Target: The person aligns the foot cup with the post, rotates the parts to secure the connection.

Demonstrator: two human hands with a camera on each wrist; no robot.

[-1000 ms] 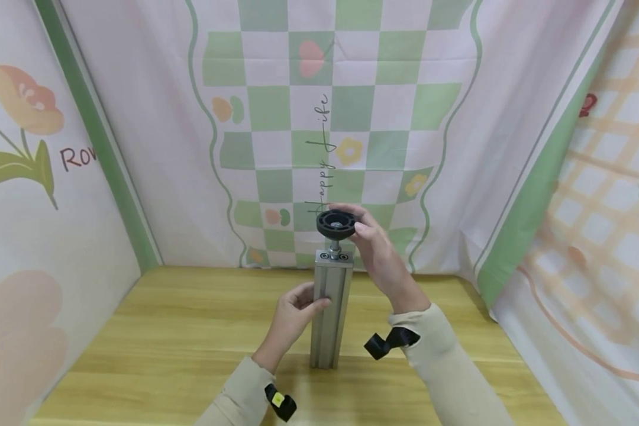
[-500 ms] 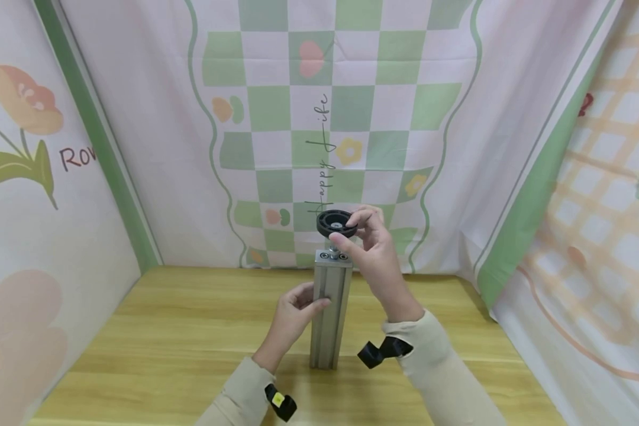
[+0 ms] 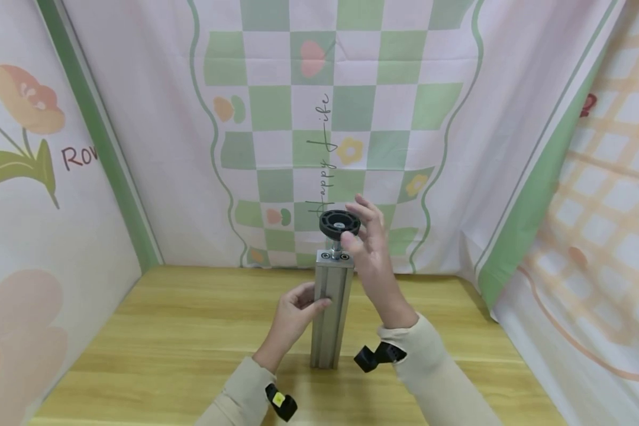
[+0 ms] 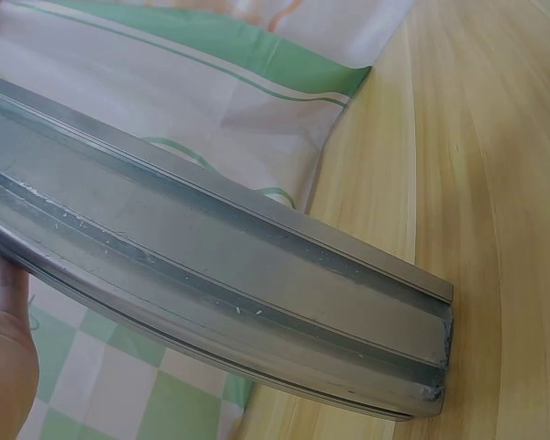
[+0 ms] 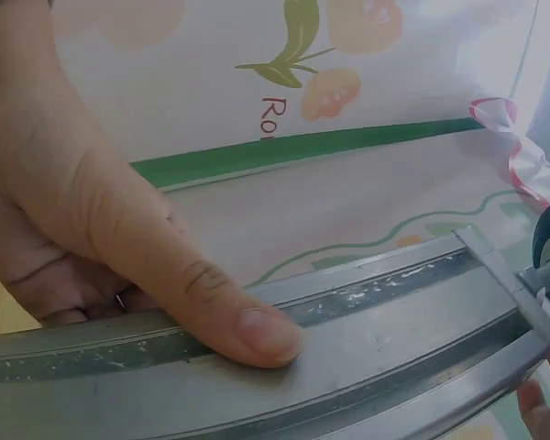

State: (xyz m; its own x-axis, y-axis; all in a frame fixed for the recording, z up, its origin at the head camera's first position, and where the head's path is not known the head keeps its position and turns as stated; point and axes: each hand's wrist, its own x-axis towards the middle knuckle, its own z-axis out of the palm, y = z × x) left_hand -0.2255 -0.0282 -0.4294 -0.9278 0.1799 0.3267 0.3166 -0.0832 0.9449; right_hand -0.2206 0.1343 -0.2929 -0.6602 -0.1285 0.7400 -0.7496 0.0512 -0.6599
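Observation:
An upright aluminium profile point(image 3: 330, 316) stands on the table, its grooved side facing me. From its bolted end plate point(image 3: 322, 257) rises a threaded stem with a black round levelling foot point(image 3: 339, 223) on top. My left hand point(image 3: 296, 310) grips the profile around mid-height; in the right wrist view its thumb point(image 5: 268, 337) presses flat on the metal. My right hand point(image 3: 373, 254) is at the foot's right side, thumb by the front rim and fingers spread loosely behind it. Part of the right hand also shows at the corner of the right wrist view, below the foot.
A wood-grain table point(image 3: 191, 319) lies underneath. Patterned curtains close in the back point(image 3: 277, 106) and both sides. Each sleeve carries a black wrist mount point(image 3: 380, 355).
My right hand went from behind the foot's rim to a thumb-and-finger hold on it, then its fingers spread apart. The left hand and profile stayed in place.

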